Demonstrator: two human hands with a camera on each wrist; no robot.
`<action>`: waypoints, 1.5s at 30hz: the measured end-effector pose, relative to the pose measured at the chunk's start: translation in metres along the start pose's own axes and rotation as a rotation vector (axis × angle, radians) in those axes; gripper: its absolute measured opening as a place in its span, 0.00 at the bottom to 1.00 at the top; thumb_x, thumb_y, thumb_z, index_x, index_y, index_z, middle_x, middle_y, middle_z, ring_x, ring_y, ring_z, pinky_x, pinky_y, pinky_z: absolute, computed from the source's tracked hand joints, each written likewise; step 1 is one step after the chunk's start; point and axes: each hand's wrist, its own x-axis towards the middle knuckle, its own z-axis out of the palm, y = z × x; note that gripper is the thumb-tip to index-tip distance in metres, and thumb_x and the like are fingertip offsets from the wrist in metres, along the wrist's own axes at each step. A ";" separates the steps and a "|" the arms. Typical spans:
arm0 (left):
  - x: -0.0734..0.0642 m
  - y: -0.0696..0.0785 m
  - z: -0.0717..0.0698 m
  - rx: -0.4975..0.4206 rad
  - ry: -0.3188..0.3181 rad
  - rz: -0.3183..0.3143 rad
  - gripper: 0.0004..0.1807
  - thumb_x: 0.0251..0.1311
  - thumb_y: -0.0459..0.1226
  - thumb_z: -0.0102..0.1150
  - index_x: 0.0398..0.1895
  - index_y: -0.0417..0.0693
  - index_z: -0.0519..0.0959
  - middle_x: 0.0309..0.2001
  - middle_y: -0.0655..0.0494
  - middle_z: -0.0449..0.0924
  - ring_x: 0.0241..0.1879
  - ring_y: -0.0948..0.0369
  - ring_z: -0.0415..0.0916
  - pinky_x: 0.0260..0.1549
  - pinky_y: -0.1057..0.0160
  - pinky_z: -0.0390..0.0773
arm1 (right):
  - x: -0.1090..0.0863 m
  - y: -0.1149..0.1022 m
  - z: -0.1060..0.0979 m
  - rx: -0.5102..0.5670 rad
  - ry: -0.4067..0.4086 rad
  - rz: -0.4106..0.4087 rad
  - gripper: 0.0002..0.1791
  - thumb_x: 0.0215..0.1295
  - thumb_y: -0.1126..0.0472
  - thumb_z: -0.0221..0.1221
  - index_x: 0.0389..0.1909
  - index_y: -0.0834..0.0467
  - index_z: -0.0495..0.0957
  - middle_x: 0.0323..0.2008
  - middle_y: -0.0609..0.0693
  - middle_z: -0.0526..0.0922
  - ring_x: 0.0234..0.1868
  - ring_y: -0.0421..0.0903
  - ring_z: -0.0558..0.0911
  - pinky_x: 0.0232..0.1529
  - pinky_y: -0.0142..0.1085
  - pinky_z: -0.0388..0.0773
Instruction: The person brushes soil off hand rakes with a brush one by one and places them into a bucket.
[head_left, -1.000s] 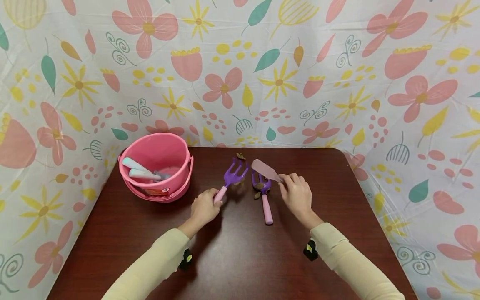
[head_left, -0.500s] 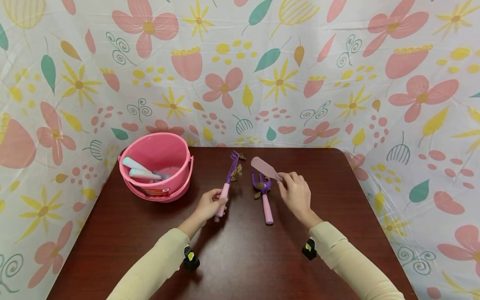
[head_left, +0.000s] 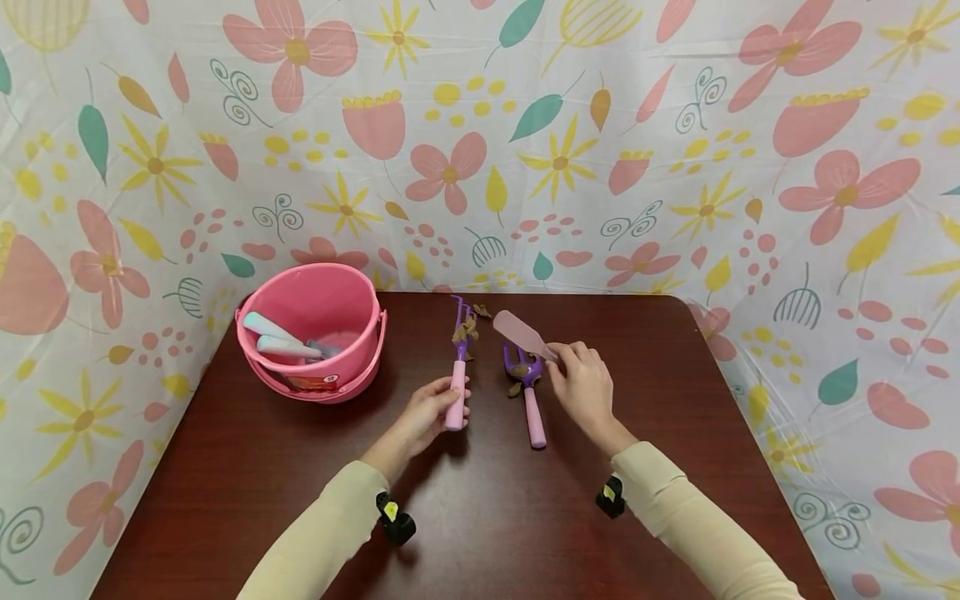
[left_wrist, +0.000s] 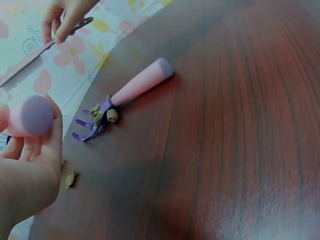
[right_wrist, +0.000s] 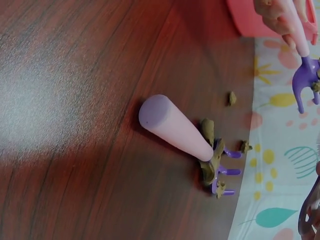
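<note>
My left hand (head_left: 423, 417) grips the pink handle of a purple garden hand fork (head_left: 457, 396) upright over the table, tines pointing away. Brownish-green clay lumps (head_left: 465, 331) cling to its tines. Between finger and thumb, my right hand (head_left: 587, 387) pinches a pink brush (head_left: 520, 333); its pale bristles face down in the left wrist view. A second purple fork (head_left: 534, 417) lies on the table below the brush, its pink handle toward me. More clay (right_wrist: 207, 172) is stuck about that fork's head in the right wrist view.
A pink bucket (head_left: 358, 377) stands at the back left with pale-handled tools (head_left: 288, 347) inside. Small clay crumbs (head_left: 482, 312) lie near the far edge of the dark wooden table (head_left: 480, 517). A flowered cloth (head_left: 637, 100) hangs behind and along the sides.
My left hand has turned the fork from slanting right to nearly upright, and its clay-covered side now shows. The right hand with the brush has shifted slightly left.
</note>
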 end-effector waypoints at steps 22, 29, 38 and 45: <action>-0.001 -0.011 0.004 -0.256 -0.222 -0.075 0.23 0.69 0.35 0.36 0.65 0.35 0.56 0.38 0.56 0.75 0.29 0.62 0.75 0.31 0.65 0.76 | 0.004 -0.022 0.008 0.072 -0.088 -0.077 0.14 0.52 0.63 0.63 0.42 0.54 0.81 0.30 0.49 0.77 0.28 0.47 0.72 0.24 0.38 0.69; -0.002 -0.011 0.001 -0.287 -0.235 -0.074 0.22 0.69 0.37 0.36 0.63 0.36 0.60 0.37 0.57 0.75 0.27 0.63 0.74 0.29 0.67 0.74 | 0.006 -0.029 0.008 0.077 -0.107 -0.117 0.14 0.52 0.61 0.64 0.42 0.53 0.81 0.31 0.49 0.77 0.28 0.47 0.73 0.24 0.38 0.70; -0.001 -0.010 0.001 -0.271 -0.233 -0.083 0.22 0.70 0.37 0.36 0.63 0.37 0.59 0.35 0.59 0.74 0.26 0.64 0.73 0.28 0.69 0.74 | 0.007 -0.040 0.012 0.049 -0.136 -0.196 0.14 0.53 0.59 0.65 0.43 0.51 0.81 0.31 0.48 0.78 0.29 0.47 0.73 0.27 0.38 0.70; -0.001 -0.010 0.001 -0.254 -0.228 -0.080 0.26 0.69 0.37 0.37 0.66 0.33 0.53 0.35 0.58 0.74 0.27 0.64 0.73 0.28 0.68 0.74 | 0.008 -0.047 0.012 0.023 -0.130 -0.227 0.14 0.52 0.59 0.65 0.42 0.52 0.82 0.32 0.49 0.78 0.31 0.48 0.74 0.29 0.40 0.71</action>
